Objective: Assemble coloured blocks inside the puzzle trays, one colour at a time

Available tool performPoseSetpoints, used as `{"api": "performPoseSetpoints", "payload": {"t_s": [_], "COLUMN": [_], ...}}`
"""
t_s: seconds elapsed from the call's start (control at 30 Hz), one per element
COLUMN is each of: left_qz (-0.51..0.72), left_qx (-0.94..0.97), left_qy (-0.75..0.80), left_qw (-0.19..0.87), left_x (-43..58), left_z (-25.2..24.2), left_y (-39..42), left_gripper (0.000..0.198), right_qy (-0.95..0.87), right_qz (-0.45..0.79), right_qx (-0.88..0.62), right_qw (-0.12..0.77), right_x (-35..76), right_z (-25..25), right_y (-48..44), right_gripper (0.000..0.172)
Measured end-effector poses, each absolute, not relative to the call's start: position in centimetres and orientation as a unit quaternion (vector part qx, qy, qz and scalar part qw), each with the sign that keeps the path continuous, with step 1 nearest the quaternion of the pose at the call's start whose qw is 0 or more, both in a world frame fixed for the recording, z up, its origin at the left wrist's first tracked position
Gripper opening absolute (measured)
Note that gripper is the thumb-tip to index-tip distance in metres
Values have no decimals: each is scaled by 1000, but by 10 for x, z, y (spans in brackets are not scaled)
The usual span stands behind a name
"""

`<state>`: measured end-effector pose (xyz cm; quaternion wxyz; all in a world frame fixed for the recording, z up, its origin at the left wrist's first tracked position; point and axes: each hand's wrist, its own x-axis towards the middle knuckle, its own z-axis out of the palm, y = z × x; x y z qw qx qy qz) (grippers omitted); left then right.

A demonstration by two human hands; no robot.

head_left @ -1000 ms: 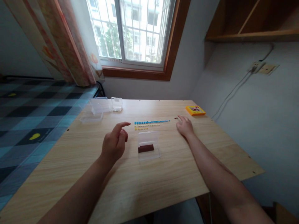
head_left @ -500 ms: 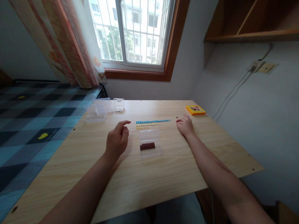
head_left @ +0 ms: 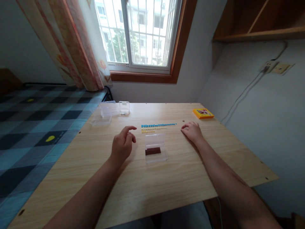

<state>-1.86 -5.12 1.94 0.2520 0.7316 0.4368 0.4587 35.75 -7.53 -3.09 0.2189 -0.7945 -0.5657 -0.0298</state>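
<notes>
My left hand (head_left: 122, 143) hovers left of the rows of small pieces, its index finger stretched out and the others loosely curled, holding nothing. My right hand (head_left: 192, 131) is at the table right of the rows, fingers bent and close together; whether something tiny is between the fingertips is too small to tell. A row of blue pieces (head_left: 158, 125) runs across the table, with yellow pieces (head_left: 148, 132) in rows below it. Nearer me lies an open clear box (head_left: 156, 158) with dark red-brown strips (head_left: 153, 151) inside.
Clear plastic boxes (head_left: 109, 110) and a small clear case (head_left: 124, 108) are at the table's back left. An orange box (head_left: 203, 113) lies at the back right. Two tiny dark pieces (head_left: 183, 121) sit just above my right hand.
The view has shifted slightly. My right hand has come down a little, nearer me and away from the two tiny dark pieces. My left hand's lower fingers have uncurled slightly.
</notes>
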Motion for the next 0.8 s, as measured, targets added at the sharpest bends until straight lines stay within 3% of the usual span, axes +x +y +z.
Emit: {"api": "performPoseSetpoints", "payload": {"t_s": [0.17, 0.47, 0.8], "left_qz": [462, 459, 439], "left_qx": [734, 743, 746], "left_qy": [432, 445, 463], "left_qw": [245, 201, 192], "left_x": [-18, -16, -16], "left_z": [16, 17, 19], "left_y": [-49, -48, -49], "left_gripper": [31, 31, 31], "right_qy": [-542, -538, -559], "right_qz": [-17, 3, 13], "right_qx": [-816, -824, -806], "right_qw": [200, 177, 196], "right_x": [356, 355, 352], "right_z": [-26, -20, -20], "right_y": [-80, -83, -84], "right_gripper": [25, 20, 25]}}
